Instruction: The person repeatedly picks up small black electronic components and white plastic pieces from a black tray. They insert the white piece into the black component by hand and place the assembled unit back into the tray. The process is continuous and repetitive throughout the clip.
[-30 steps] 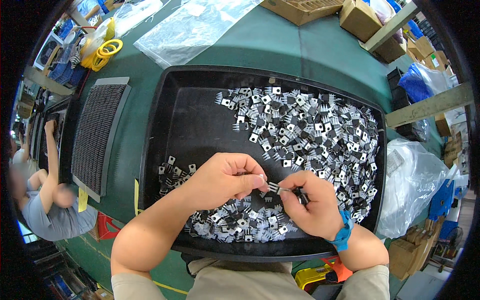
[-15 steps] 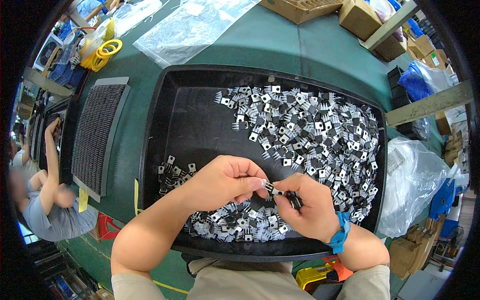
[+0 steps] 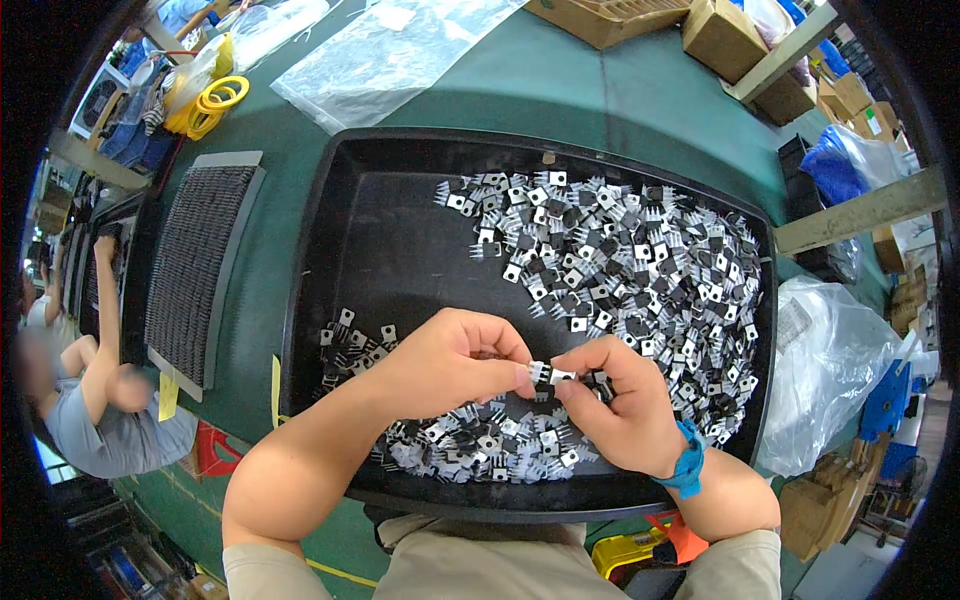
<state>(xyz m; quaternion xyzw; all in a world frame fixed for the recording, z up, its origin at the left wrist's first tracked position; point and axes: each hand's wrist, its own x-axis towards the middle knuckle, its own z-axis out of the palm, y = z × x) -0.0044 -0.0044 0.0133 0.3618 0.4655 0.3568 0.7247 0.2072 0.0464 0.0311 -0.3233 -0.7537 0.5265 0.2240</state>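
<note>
Over the near part of a black tray point(image 3: 400, 230), my left hand point(image 3: 450, 368) pinches a small white plastic piece point(image 3: 539, 372) between thumb and fingertips. My right hand point(image 3: 622, 405) holds a black, three-legged transistor point(image 3: 563, 377) with a metal tab, its legs at the white piece. How far the legs sit in it I cannot tell. More transistors seem to lie in the right palm, partly hidden by the fingers. Loose transistors point(image 3: 630, 250) cover the tray's right side. Under my hands is a nearer pile of transistors point(image 3: 490, 440) with white pieces among them.
To the left stands a grey-edged rack point(image 3: 203, 270) packed with dark parts. A co-worker point(image 3: 120, 400) reaches into another tray beyond it. Clear plastic bags point(image 3: 390, 60) lie behind the tray and to its right. Metal posts point(image 3: 860, 210) and cardboard boxes point(image 3: 720, 40) stand right and back.
The transistor in my right hand has turned so its metal tab shows, and the white piece now meets its legs. My right fingers have shifted; my left hand has barely moved.
</note>
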